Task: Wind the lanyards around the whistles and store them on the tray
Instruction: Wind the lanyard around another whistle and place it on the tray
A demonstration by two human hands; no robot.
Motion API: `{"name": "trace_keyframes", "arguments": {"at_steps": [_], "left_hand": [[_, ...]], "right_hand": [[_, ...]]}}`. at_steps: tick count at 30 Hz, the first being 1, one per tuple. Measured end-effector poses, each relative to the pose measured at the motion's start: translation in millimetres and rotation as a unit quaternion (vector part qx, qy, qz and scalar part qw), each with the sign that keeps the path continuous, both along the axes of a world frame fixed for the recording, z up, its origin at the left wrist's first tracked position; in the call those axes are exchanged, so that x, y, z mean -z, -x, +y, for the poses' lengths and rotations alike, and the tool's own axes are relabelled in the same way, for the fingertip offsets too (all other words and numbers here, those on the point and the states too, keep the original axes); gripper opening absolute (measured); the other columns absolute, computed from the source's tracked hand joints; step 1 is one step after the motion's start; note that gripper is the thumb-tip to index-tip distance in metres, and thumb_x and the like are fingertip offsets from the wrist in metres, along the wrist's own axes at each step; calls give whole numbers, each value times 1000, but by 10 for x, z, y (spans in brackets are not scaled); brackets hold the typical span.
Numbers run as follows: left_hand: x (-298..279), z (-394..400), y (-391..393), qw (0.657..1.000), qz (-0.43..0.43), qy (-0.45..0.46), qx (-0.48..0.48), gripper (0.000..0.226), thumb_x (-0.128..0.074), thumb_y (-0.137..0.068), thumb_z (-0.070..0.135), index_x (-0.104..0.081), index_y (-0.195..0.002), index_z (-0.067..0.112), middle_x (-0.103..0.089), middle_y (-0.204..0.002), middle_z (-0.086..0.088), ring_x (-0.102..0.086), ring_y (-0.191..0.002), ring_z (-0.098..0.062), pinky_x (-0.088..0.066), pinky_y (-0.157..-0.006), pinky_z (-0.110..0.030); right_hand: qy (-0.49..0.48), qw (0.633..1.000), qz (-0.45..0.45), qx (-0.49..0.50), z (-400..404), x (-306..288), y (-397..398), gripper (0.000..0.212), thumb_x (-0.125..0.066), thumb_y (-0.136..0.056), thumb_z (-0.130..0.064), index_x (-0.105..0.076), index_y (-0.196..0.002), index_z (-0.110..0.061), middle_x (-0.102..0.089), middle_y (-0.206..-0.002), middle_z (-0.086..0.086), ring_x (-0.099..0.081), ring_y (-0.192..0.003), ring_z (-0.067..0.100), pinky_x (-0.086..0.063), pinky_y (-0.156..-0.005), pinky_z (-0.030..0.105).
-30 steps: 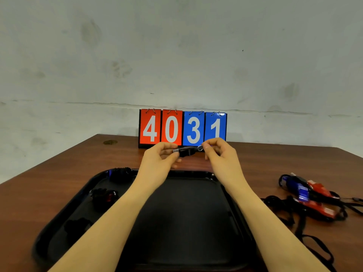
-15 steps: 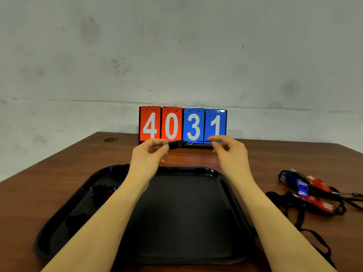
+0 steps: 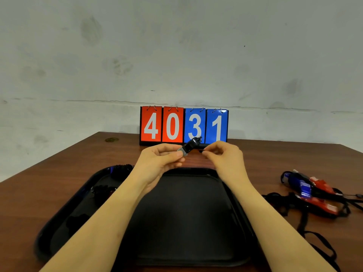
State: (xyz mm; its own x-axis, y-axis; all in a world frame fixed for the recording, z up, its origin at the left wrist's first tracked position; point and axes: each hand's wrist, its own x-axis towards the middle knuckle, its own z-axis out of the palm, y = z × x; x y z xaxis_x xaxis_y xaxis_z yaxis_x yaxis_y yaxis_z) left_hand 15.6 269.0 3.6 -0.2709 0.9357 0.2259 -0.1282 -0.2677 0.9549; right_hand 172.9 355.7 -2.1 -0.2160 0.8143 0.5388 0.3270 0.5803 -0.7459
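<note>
My left hand (image 3: 161, 157) pinches the mouthpiece end of a black whistle (image 3: 191, 144), held up above the far edge of the black tray (image 3: 188, 222). The whistle tilts up to the right. My right hand (image 3: 225, 154) pinches a dark bit of lanyard just right of the whistle. Three wound whistles lie along the tray's left side: one at the far corner (image 3: 121, 169), one in the middle (image 3: 102, 191), one nearer (image 3: 77, 222).
A pile of blue and red whistles (image 3: 312, 191) with loose black lanyards (image 3: 306, 230) lies on the wooden table right of the tray. A flip scoreboard (image 3: 183, 125) reading 4031 stands at the table's far edge against the wall.
The whistle has tipped up to the right in my left hand. My right hand, spread open half a second ago, has closed its fingertips on the lanyard beside the whistle.
</note>
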Motion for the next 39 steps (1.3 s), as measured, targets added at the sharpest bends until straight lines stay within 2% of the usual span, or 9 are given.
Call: {"name": "trace_keyframes", "arguments": {"at_steps": [3,6,11,16,19,24,28,33,39], "left_hand": [[20,5,-6,1000,-16,-9,-7,17,-62,-80,0,-67,-95,5,-72,-79,-7,-67,-69,-12,-56,-64,-20],[50,23,13,998,13,-17,-60,15,-64,-80,3,-68,-94,5,-71,-78,-7,-66,-67,-12,-55,-65,-21],[88,30,-6,980,156,-16,-122,13,-67,-80,8,-70,-91,14,-71,-80,-3,-66,-67,-7,-53,-63,-17],[91,20,-22,949,285,-8,-131,16,-65,-83,11,-67,-89,26,-69,-81,6,-66,-71,-6,-53,-61,-16],[86,-2,-54,947,305,-14,-100,21,-62,-85,8,-65,-90,28,-68,-85,8,-67,-75,-5,-54,-65,-15],[77,-23,-74,956,282,-28,-70,28,-64,-83,5,-66,-91,31,-68,-87,12,-66,-79,0,-52,-70,-12],[84,-15,-75,962,266,-19,-58,25,-67,-80,4,-67,-91,27,-69,-88,7,-67,-80,-4,-53,-69,-14],[69,-19,-77,966,257,-4,-35,18,-68,-78,4,-65,-88,18,-69,-85,-1,-69,-78,-10,-55,-72,-19],[39,-68,-104,959,283,0,12,17,-69,-77,4,-67,-89,15,-70,-82,-1,-69,-74,-9,-52,-69,-14]], "right_hand": [[-55,992,-105,-41,-118,16,96,9,-67,-83,-16,-69,-91,-15,-63,-86,-9,-58,-83,3,-45,-79,14],[-68,978,-160,-112,-226,7,134,12,-67,-83,-17,-69,-95,-17,-65,-92,-10,-58,-88,1,-46,-83,15],[-64,973,-153,-161,-255,-17,97,15,-63,-86,-17,-67,-100,-20,-65,-94,-11,-58,-90,-4,-42,-76,3],[-147,966,-158,-144,-237,-2,96,11,-60,-88,-15,-64,-98,-18,-59,-94,-11,-55,-90,1,-43,-79,10],[-195,959,-155,-135,-201,11,86,12,-60,-88,-13,-66,-98,-13,-55,-94,-9,-53,-90,3,-43,-80,10],[-222,962,-105,-122,-168,-11,26,13,-64,-84,-10,-71,-95,-13,-54,-90,-9,-52,-82,1,-41,-74,8],[-192,970,-79,-128,-169,-34,6,12,-66,-83,-11,-72,-92,-16,-59,-87,-6,-57,-84,5,-46,-77,13],[-112,985,-12,-129,-163,-48,-35,10,-69,-80,-13,-70,-88,-20,-65,-86,-12,-60,-87,1,-48,-80,13],[18,985,39,-165,-111,-38,-69,11,-71,-79,-14,-71,-89,-13,-70,-86,-1,-65,-93,14,-57,-80,31]]}}
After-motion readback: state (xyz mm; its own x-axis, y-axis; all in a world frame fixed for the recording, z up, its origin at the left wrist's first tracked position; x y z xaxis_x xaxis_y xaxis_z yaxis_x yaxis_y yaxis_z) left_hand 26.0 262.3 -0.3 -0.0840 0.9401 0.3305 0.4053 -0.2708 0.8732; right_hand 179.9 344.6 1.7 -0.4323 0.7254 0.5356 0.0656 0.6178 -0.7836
